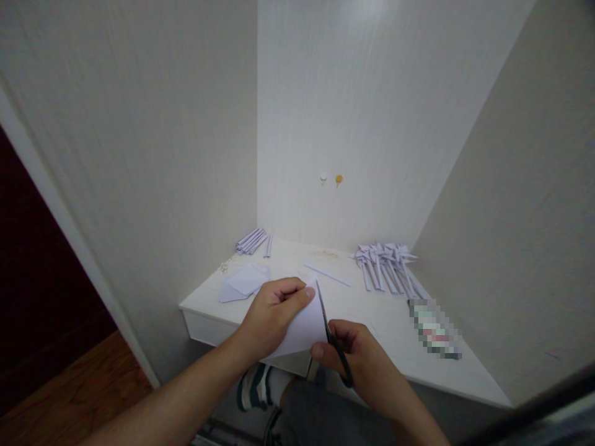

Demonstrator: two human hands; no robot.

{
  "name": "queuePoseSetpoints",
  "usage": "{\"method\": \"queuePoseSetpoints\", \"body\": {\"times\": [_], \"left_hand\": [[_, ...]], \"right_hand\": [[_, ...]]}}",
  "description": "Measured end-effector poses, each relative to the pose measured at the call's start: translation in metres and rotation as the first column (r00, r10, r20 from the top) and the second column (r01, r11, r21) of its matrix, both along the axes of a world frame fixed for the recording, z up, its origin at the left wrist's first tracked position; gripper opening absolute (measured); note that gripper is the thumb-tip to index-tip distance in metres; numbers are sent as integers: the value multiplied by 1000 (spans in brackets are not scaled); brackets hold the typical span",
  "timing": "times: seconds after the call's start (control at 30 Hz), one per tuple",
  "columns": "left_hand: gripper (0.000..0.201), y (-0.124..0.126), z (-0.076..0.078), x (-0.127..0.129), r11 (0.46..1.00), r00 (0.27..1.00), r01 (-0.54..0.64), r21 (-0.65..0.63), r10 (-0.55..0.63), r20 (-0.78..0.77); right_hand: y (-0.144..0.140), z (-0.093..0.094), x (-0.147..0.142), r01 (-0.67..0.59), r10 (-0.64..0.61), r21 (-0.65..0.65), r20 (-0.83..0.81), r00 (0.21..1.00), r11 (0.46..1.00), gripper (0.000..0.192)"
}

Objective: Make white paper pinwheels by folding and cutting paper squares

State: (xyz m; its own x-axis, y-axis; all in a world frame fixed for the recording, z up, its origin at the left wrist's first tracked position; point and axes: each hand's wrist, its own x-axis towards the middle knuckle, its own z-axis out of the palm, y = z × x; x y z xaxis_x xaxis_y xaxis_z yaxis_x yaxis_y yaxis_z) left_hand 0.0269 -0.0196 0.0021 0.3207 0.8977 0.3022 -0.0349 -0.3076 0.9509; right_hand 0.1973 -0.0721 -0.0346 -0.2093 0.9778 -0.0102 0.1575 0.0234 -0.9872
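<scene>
My left hand [279, 310] pinches a white sheet of paper [304, 328] near its top corner, thumb on the near face. In my right hand [356, 359] is a pair of black-handled scissors [341, 359], its blades pointing up along the paper's right edge. Whether the blades are apart is hard to make out. Beyond the hands a thin paper strip [328, 274] lies on the white desk [288, 254]. To the left of my left hand rests a small pile of paper sheets [245, 280].
Rolled paper sticks [251, 241] lie at the back left. Several paper pinwheels [383, 263] on sticks lie at the back right, with a blurred-out package [432, 328] in front. White walls enclose the desk; a white hook [323, 178] and a yellow hook [339, 179] are on the back one.
</scene>
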Motion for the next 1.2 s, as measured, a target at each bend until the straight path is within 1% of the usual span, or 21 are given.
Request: {"method": "queuePoseSetpoints", "body": {"times": [0.17, 0.3, 0.47, 0.63, 0.9, 1.07, 1.2], "left_hand": [[34, 0, -2, 0, 1000, 1000, 20, 11, -20, -17], [34, 2, -6, 1, 999, 999, 33, -9, -33, -16], [35, 4, -10, 3, 999, 1000, 29, -36, -29, 2], [35, 6, -11, 6, 998, 1000, 17, -62, -16, 17], [35, 8, -15, 6, 993, 999, 34, -110, -29, 39], [36, 10, -17, 8, 989, 998, 37, -140, -29, 60], [36, 11, -17, 8, 991, 998, 32, -131, -24, 64]], "right_hand": [[1, -2, -1, -7, 7, -4, -16, 1000, 1000, 46], [2, -3, 0, 8, -9, 14, 30, 1000, 1000, 45], [3, -2, -2, 37, -39, 45, 47, 998, 998, 48], [4, -4, -3, 38, -40, 40, 59, 997, 998, 51], [5, -6, -2, 23, -25, 39, 45, 999, 999, 47], [6, -7, -4, 19, -20, 29, 12, 1000, 999, 48], [7, -7, -4, 17, -17, 29, 17, 1000, 999, 47]]}}
